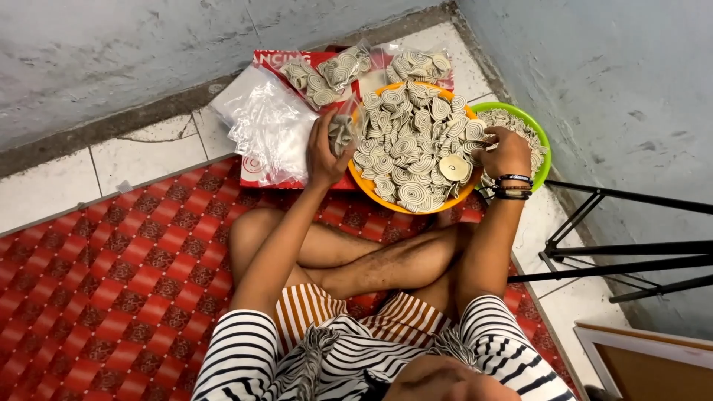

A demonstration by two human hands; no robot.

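Where the grey plastered walls meet in a corner, pale floor tiles run along their base, and a red patterned mat covers the floor nearer the camera. Person sits cross-legged on the mat, striped sleeves and striped shorts in view. A black tripod stands at the right by the wall. Orange bowl sits on the mat edge before the knees, heaped with flat, pale spiral-patterned discs, cream with darker coiled lines. Green bowl just beside it on the right, also holding discs. Behind the orange bowl, filled clear packets lie on a red box; a stack of empty clear bags rests to the left. Left hand is closed around a small clear bag, partly filled with discs, held upright at the orange bowl's left rim. Right hand, banded at the wrist, rests on the heap at the right rim, fingers curled down among the discs; whether it has any pinched, I cannot tell.
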